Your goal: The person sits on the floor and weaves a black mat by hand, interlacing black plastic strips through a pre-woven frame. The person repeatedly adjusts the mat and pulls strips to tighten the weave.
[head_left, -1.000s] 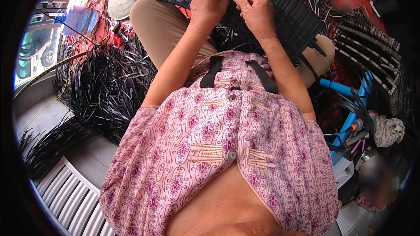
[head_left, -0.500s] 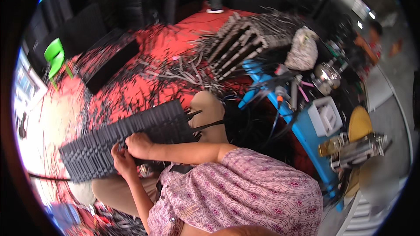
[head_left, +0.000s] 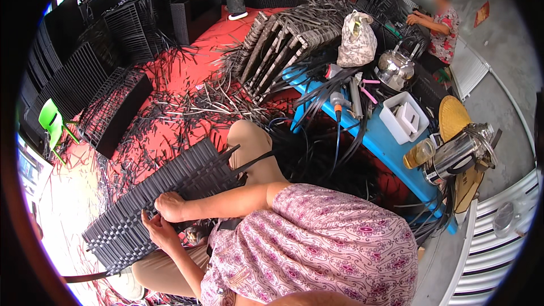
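A black woven panel of flat plastic strips (head_left: 122, 215) lies tilted across my lap, its near side a checked weave. My right hand (head_left: 170, 206) is closed over the middle of the panel, its palm side hidden. Just below it, my left hand (head_left: 161, 232) touches the weave with fingertips bent together. Whatever lies between the fingers of either hand is too small or hidden to make out. Loose black strips (head_left: 255, 160) stick out from the panel's right end, by my knee. Another strip (head_left: 85, 277) runs out from its lower left corner.
A blue bench (head_left: 391, 160) at my right bears a white bin (head_left: 403, 118), a metal kettle (head_left: 395, 69), a glass jar (head_left: 419, 154) and a steel flask (head_left: 460, 154). Strips litter the red floor around a woven frame (head_left: 283, 51). A green chair (head_left: 52, 124) stands left; another person (head_left: 442, 28) sits far right.
The view has shifted and sharpened, so the bench and the far person sit differently in it. Both hands stay at the panel's middle, close together.
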A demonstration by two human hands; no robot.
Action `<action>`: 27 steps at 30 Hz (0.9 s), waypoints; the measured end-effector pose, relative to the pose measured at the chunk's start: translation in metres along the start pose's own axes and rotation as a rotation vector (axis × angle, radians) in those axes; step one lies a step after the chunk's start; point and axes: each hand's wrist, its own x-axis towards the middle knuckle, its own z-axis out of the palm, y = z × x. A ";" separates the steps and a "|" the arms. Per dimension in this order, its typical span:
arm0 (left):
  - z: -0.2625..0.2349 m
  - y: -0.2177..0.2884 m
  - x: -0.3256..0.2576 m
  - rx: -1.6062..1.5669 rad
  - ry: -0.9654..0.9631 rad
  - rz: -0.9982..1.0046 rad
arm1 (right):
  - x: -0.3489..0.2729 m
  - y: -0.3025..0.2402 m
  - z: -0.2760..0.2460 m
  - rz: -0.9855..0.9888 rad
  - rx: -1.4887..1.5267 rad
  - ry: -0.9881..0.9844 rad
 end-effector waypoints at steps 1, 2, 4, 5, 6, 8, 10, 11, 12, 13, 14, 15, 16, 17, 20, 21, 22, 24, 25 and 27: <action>-0.003 0.003 -0.001 -0.021 -0.021 -0.018 | 0.001 0.001 0.001 0.005 0.001 0.005; -0.006 0.007 -0.002 -0.042 -0.039 -0.036 | 0.001 0.000 0.002 0.008 0.004 0.006; -0.006 0.004 -0.003 -0.061 -0.052 0.005 | 0.001 0.000 0.003 0.017 0.010 0.008; -0.007 0.001 -0.003 -0.070 -0.055 0.024 | 0.001 -0.001 0.002 0.008 0.012 0.009; -0.006 -0.002 -0.003 -0.091 -0.053 0.036 | 0.001 -0.003 0.001 -0.001 0.014 0.011; -0.004 -0.005 -0.001 -0.136 -0.053 0.063 | 0.001 -0.002 0.003 -0.008 0.018 0.022; -0.002 0.000 -0.002 -0.204 -0.062 0.037 | 0.003 0.006 0.009 -0.005 0.023 0.040; -0.003 0.004 -0.003 -0.236 -0.062 0.021 | 0.003 0.005 0.009 0.006 0.029 0.043; -0.005 0.008 -0.003 -0.220 -0.067 0.005 | 0.002 0.005 0.009 0.017 0.035 0.046; -0.005 0.003 -0.002 -0.277 -0.070 0.045 | 0.002 0.004 0.009 0.029 0.041 0.048; -0.003 -0.007 0.000 -0.330 -0.074 0.083 | 0.001 0.003 0.008 0.021 0.052 0.059; -0.003 -0.018 0.001 -0.384 -0.074 0.120 | 0.001 0.002 0.010 0.000 0.065 0.088; -0.002 -0.029 0.005 -0.437 -0.085 0.110 | 0.002 0.003 0.014 -0.022 0.078 0.116; -0.001 -0.031 0.008 -0.433 -0.093 0.090 | 0.003 0.005 0.015 -0.047 0.082 0.144; -0.003 -0.028 0.011 -0.431 -0.114 0.047 | -0.002 0.007 0.015 -0.020 0.093 0.120; -0.004 -0.028 0.011 -0.402 -0.090 0.042 | -0.004 0.004 0.012 -0.024 0.088 0.104; -0.006 -0.029 0.011 -0.351 -0.073 0.040 | -0.005 0.002 0.008 -0.045 0.065 0.080; -0.007 -0.008 0.008 -0.282 -0.082 0.012 | -0.011 0.005 -0.002 -0.031 0.069 0.072; -0.004 -0.007 0.008 -0.286 -0.051 0.043 | -0.012 0.003 -0.006 -0.019 0.066 0.072; -0.005 -0.006 0.010 -0.318 -0.055 0.044 | -0.013 0.007 -0.001 -0.054 0.042 0.076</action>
